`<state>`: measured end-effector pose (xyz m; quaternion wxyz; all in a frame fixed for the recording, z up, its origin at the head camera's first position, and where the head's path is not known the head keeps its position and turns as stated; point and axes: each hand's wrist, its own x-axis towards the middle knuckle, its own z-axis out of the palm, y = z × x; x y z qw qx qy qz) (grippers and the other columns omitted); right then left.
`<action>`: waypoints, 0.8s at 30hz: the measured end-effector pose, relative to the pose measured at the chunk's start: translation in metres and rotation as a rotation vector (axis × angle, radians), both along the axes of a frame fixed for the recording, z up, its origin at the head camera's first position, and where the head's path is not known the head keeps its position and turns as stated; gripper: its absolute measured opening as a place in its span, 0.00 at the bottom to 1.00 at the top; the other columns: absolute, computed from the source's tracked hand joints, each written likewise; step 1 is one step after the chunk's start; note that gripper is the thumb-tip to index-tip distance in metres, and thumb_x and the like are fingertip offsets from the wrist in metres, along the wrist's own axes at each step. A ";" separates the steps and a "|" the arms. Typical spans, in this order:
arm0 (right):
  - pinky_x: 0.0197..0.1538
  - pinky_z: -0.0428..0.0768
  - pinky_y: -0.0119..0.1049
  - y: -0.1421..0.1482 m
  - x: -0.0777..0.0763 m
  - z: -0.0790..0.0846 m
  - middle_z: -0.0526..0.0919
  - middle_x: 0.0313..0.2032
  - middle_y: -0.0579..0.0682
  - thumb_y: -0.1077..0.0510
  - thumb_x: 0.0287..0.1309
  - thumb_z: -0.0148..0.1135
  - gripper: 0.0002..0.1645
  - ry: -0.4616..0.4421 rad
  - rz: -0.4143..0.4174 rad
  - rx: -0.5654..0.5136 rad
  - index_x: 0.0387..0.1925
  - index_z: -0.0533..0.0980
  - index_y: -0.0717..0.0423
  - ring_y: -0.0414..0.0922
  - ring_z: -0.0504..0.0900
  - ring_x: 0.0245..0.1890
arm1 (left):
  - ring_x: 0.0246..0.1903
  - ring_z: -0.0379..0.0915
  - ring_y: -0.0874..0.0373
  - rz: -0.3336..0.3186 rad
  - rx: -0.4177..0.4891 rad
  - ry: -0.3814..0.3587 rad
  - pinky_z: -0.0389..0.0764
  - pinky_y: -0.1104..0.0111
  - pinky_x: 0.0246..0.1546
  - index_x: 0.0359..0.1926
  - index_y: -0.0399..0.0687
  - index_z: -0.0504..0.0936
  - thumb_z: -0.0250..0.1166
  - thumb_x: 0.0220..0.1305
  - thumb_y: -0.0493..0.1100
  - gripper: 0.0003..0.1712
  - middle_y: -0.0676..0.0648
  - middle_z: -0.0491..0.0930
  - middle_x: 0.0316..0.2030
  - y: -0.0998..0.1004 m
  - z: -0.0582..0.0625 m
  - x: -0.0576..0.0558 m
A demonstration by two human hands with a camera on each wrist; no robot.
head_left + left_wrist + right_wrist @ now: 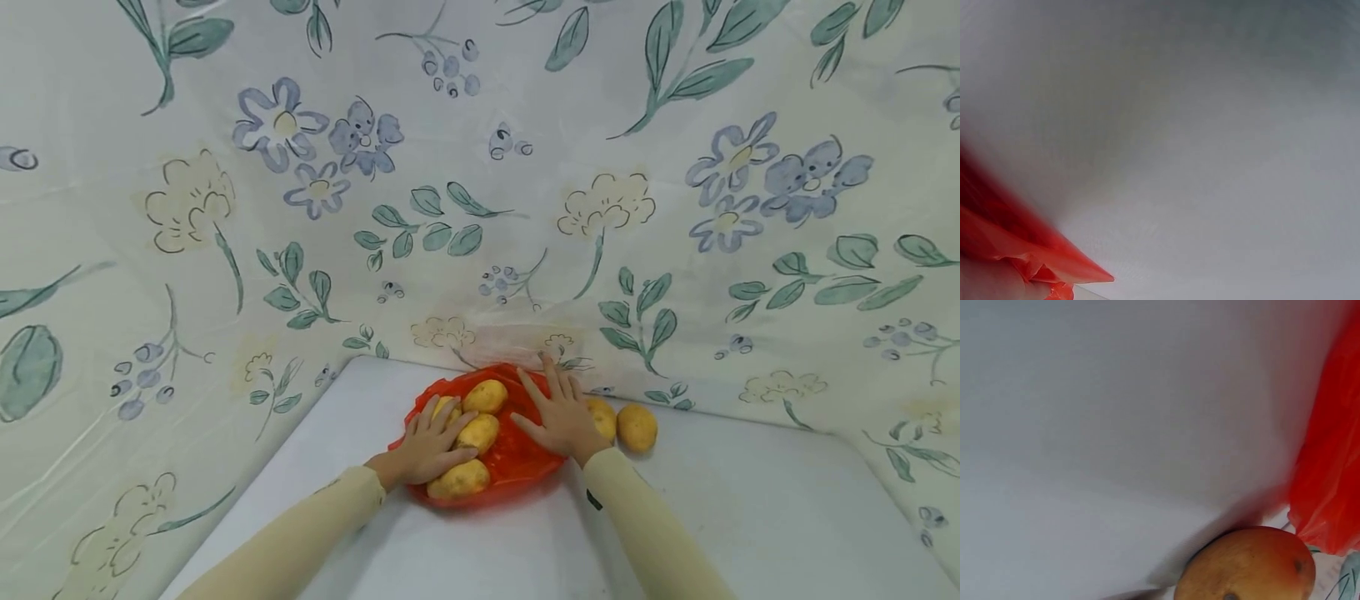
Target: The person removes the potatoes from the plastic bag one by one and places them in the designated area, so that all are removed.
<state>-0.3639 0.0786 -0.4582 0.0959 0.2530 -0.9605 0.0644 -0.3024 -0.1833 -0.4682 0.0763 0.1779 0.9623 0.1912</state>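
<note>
A red plastic bag (pixel 517 446) lies spread on the white table, with several potatoes (pixel 459 481) on its left part. My left hand (pixel 426 450) rests on these potatoes with its fingers spread. On the bag's right side lies my right hand (pixel 561 421), fingers straight and spread apart. Two more potatoes (pixel 637 428) sit just right of that hand, outside the bag. One potato (pixel 1247 565) shows at the bottom of the right wrist view, near the bag's red edge (pixel 1332 469). In the left wrist view, a fold of the bag (pixel 1029 244) fills the lower left corner.
The white tabletop (pixel 750 517) extends to the right and in front of the bag. Floral-patterned cloth (pixel 480 275) hangs behind the table and along its sides, close to the bag's far edge. A small dark item (pixel 594 500) shows beside the right sleeve.
</note>
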 end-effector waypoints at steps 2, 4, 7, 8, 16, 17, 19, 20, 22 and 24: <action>0.76 0.45 0.60 -0.002 -0.001 0.002 0.29 0.79 0.55 0.25 0.66 0.38 0.48 -0.015 0.005 0.000 0.79 0.40 0.35 0.59 0.42 0.78 | 0.76 0.18 0.38 0.005 -0.001 -0.002 0.36 0.34 0.70 0.78 0.64 0.50 0.46 0.67 0.72 0.44 0.46 0.36 0.79 0.000 -0.001 0.000; 0.76 0.44 0.59 -0.005 -0.001 0.002 0.30 0.79 0.55 0.25 0.67 0.38 0.46 -0.027 0.016 -0.009 0.79 0.41 0.35 0.59 0.42 0.78 | 0.76 0.19 0.38 0.009 0.002 -0.001 0.36 0.34 0.70 0.78 0.64 0.50 0.46 0.67 0.72 0.44 0.46 0.36 0.79 0.000 0.000 0.000; 0.76 0.43 0.60 -0.011 -0.003 0.001 0.31 0.79 0.56 0.25 0.67 0.37 0.46 -0.035 0.037 -0.004 0.79 0.41 0.34 0.58 0.40 0.78 | 0.76 0.19 0.37 0.009 0.005 0.001 0.37 0.34 0.70 0.78 0.64 0.50 0.46 0.67 0.72 0.44 0.45 0.36 0.79 0.001 0.000 0.000; 0.76 0.43 0.60 -0.012 -0.003 -0.001 0.31 0.79 0.56 0.25 0.67 0.36 0.46 -0.036 0.044 -0.005 0.78 0.41 0.34 0.58 0.39 0.78 | 0.76 0.19 0.37 0.008 0.000 0.001 0.38 0.33 0.70 0.78 0.63 0.50 0.46 0.67 0.72 0.44 0.45 0.36 0.79 0.001 0.000 0.001; 0.75 0.45 0.61 -0.028 -0.009 -0.002 0.34 0.79 0.56 0.24 0.66 0.36 0.46 0.009 0.116 -0.007 0.78 0.41 0.33 0.58 0.39 0.78 | 0.76 0.20 0.37 0.001 -0.002 0.000 0.38 0.33 0.70 0.78 0.63 0.51 0.46 0.68 0.72 0.43 0.44 0.37 0.79 0.001 -0.001 0.001; 0.75 0.44 0.62 -0.030 -0.010 -0.002 0.35 0.79 0.56 0.24 0.66 0.36 0.46 0.016 0.127 -0.007 0.78 0.41 0.33 0.58 0.39 0.78 | 0.76 0.20 0.37 -0.001 0.000 0.000 0.38 0.32 0.69 0.78 0.63 0.51 0.46 0.68 0.72 0.43 0.44 0.37 0.79 0.001 0.000 0.001; 0.75 0.44 0.63 -0.037 -0.012 0.000 0.34 0.79 0.55 0.24 0.66 0.36 0.46 0.026 0.149 -0.008 0.78 0.40 0.31 0.58 0.39 0.79 | 0.76 0.20 0.37 0.001 -0.003 -0.002 0.38 0.32 0.69 0.78 0.64 0.50 0.45 0.67 0.72 0.44 0.44 0.37 0.79 0.001 0.000 0.002; 0.75 0.45 0.63 -0.041 -0.013 0.002 0.34 0.79 0.55 0.24 0.66 0.36 0.46 0.027 0.162 -0.008 0.78 0.40 0.31 0.58 0.39 0.79 | 0.76 0.19 0.37 0.002 -0.002 -0.001 0.37 0.32 0.69 0.78 0.63 0.50 0.45 0.67 0.72 0.44 0.44 0.37 0.79 0.001 0.000 0.001; 0.75 0.46 0.63 -0.047 -0.014 0.004 0.34 0.79 0.55 0.24 0.66 0.36 0.46 0.021 0.192 -0.006 0.78 0.40 0.31 0.59 0.40 0.78 | 0.76 0.20 0.37 0.001 -0.001 0.004 0.37 0.32 0.69 0.78 0.61 0.50 0.45 0.67 0.73 0.45 0.44 0.37 0.79 0.000 -0.001 0.001; 0.75 0.47 0.62 -0.053 -0.013 0.005 0.33 0.79 0.55 0.24 0.66 0.36 0.46 -0.007 0.207 -0.004 0.78 0.40 0.31 0.59 0.41 0.78 | 0.76 0.19 0.37 -0.005 -0.001 -0.004 0.36 0.33 0.70 0.79 0.59 0.49 0.44 0.67 0.74 0.46 0.44 0.35 0.79 -0.001 -0.002 0.000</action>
